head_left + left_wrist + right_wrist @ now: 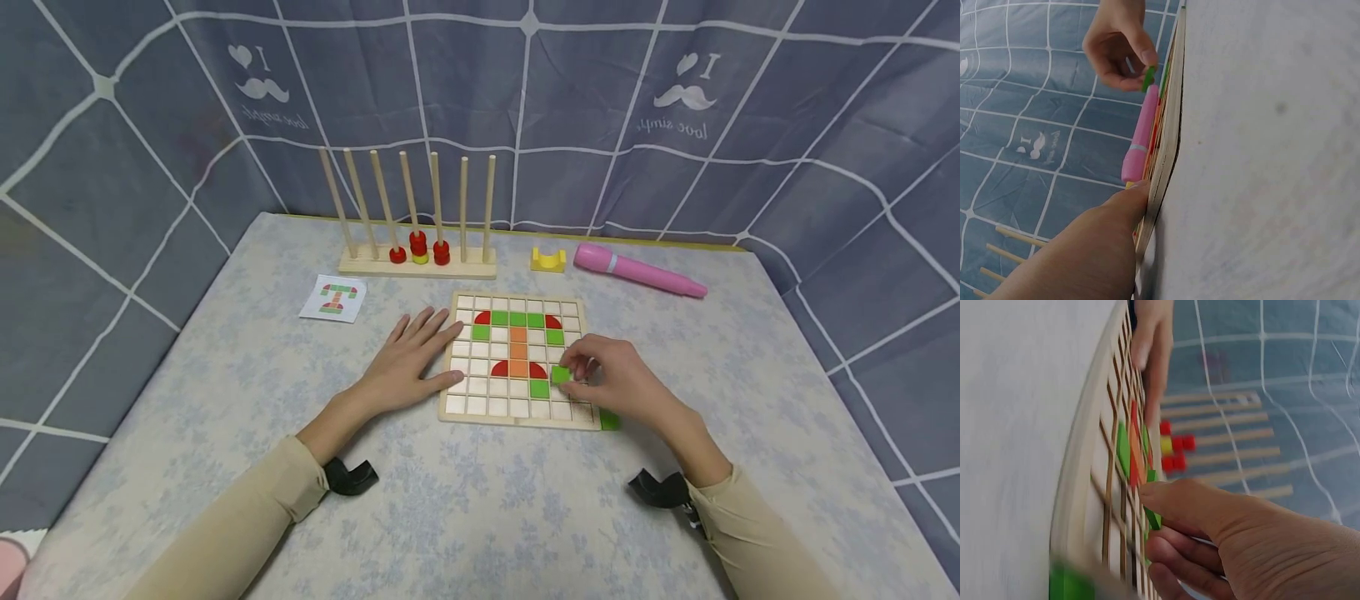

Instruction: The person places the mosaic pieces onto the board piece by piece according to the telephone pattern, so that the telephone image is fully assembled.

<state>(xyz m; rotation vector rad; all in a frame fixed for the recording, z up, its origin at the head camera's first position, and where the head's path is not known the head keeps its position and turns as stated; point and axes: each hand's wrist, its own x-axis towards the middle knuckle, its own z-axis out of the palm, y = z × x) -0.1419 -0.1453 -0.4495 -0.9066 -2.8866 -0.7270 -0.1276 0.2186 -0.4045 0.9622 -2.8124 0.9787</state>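
Note:
A wooden grid board [517, 420] lies on the table with green, orange and red tiles in its cells. The orange squares [518, 352] form an upright column, with green squares and red quarter-round pieces around them. My left hand [405, 367] rests with fingers spread at the board's left edge, thumb and fingertips over the rim. Between thumb and fingers, my right hand [622, 379] pinches a green square tile [560, 375] over the board's right side. In the right wrist view that tile [1153, 509] is tilted close over the grid. Another green piece [610, 420] lies at the board's lower right corner.
A picture card [333, 298] showing a similar coloured pattern lies left of the board. Behind stands a wooden peg rack [367, 265] with tall pegs and red and yellow beads. A yellow notched block [548, 261] and a pink stick [645, 272] lie at the back, before a curtain.

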